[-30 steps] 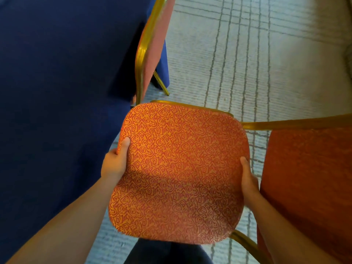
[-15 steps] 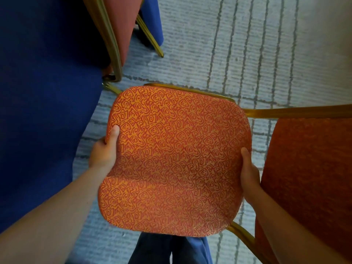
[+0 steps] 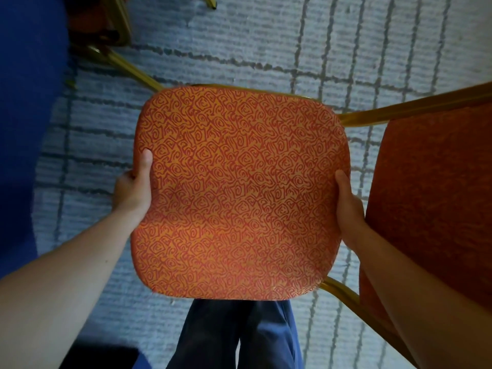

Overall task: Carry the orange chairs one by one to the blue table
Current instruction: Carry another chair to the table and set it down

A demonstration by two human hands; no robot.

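My left hand and right hand are gripping the orange chair by its seat edges, thumbs on top, fingers hiding underneath. The blue table is running off frame left.

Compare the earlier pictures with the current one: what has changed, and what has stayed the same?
The blue table and the chair beside it have slid up and left in view, baring more carpet; blue trousers now show. Nothing let go: left hand and right hand still grip the orange chair seat.
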